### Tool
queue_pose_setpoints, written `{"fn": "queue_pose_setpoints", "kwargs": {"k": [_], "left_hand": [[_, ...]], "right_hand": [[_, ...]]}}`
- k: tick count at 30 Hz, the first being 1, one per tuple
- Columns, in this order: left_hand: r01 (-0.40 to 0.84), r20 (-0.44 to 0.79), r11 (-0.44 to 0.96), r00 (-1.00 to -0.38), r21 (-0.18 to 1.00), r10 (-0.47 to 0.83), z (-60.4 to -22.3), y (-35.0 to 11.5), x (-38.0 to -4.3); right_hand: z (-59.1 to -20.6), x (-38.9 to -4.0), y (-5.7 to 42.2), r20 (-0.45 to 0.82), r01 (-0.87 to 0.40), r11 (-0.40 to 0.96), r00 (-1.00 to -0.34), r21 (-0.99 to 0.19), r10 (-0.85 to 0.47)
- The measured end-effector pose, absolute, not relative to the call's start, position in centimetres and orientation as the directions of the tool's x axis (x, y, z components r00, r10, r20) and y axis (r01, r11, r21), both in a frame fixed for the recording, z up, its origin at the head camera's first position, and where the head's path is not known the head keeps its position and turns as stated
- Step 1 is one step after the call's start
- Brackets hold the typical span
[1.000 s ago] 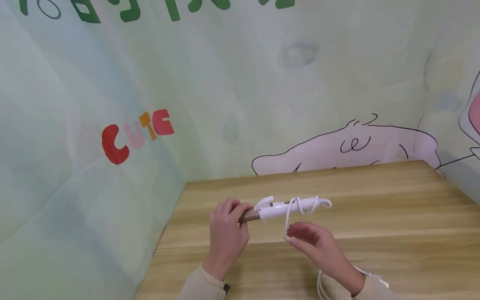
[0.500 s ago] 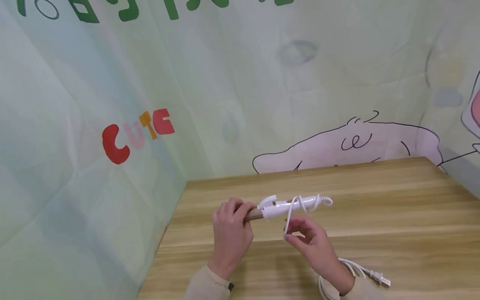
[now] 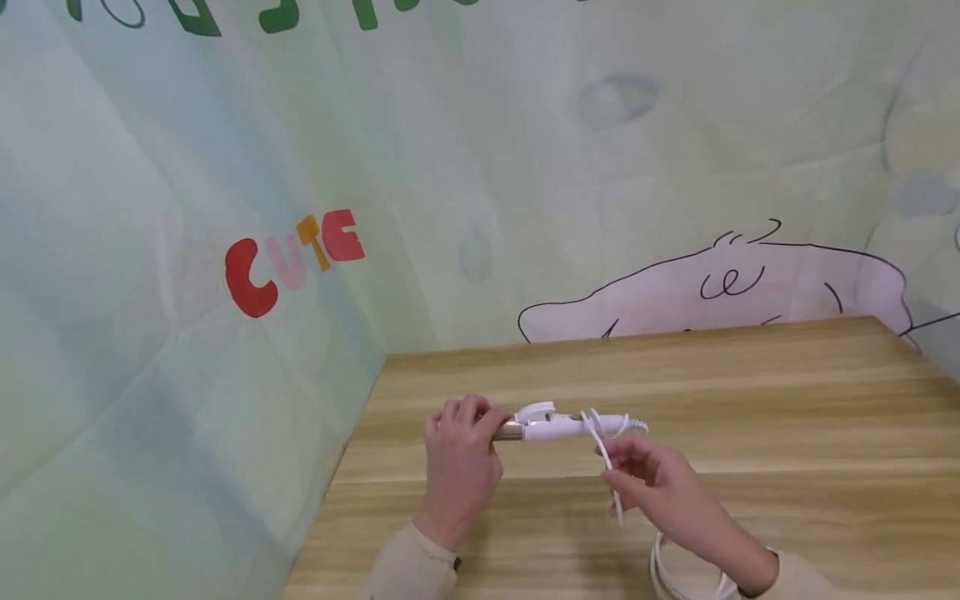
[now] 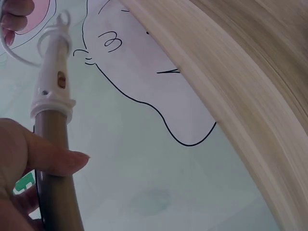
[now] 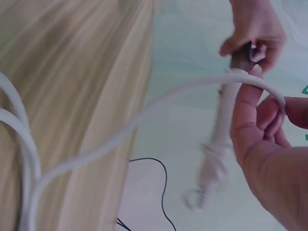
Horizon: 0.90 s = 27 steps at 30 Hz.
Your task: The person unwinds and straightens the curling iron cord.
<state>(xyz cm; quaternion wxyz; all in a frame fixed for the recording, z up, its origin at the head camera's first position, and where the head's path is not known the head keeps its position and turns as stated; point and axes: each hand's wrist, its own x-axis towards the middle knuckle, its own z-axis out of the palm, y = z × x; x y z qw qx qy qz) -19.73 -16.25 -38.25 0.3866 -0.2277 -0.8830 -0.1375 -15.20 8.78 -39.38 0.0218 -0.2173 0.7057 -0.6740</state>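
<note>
A curling iron (image 3: 555,428) with a white handle and brown barrel is held level above the table. My left hand (image 3: 461,467) grips it by the barrel (image 4: 57,192), thumb across the top in the left wrist view. Its white cord (image 5: 106,145) is looped around the handle's far end. Just right of and below the handle, my right hand (image 3: 675,487) pinches the cord between thumb and fingers, with a short length hanging past them. In the right wrist view, the cord runs from those fingers down toward more cord at the left.
Coiled cord (image 3: 660,575) lies on the wooden table (image 3: 420,533) under my right forearm. Printed fabric walls (image 3: 480,167) stand along the table's back and left edges.
My right hand has moved right, drawing the cord into a slant away from the handle. The curling iron has levelled out. The plug seen on the table earlier is now hidden.
</note>
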Motion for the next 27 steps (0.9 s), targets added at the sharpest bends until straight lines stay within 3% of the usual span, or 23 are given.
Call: {"fn": "queue_pose_setpoints", "kwargs": {"k": [6, 12, 18, 23, 27], "left_hand": [[0.567, 0.653, 0.821, -0.599, -0.063, 0.464, -38.1, -17.1, -19.7], [0.717, 0.544, 0.695, -0.561, -0.058, 0.624, -37.6, -17.4, -20.2], [0.825, 0.535, 0.526, -0.545, 0.206, 0.646, -38.2, -18.2, -19.7], [0.768, 0.55, 0.365, -0.634, 0.525, 0.543, -38.3, -18.3, -19.4], [0.701, 0.567, 0.278, -0.702, 0.657, 0.43, -38.0, -18.1, -19.2]], "right_hand": [[-36.5, -16.3, 11.1, 0.093, -0.199, 0.171, -0.869, -0.965, -0.486], [-35.2, -18.3, 13.3, 0.12, -0.28, 0.223, -0.832, -0.934, -0.542], [-35.7, -18.8, 13.6, 0.189, -0.344, 0.222, -0.834, -0.912, -0.518], [-37.4, -19.4, 13.5, 0.183, -0.332, 0.24, -0.854, -0.912, -0.487], [-40.0, -19.1, 12.9, 0.264, -0.432, 0.223, -0.807, -0.874, -0.529]]}}
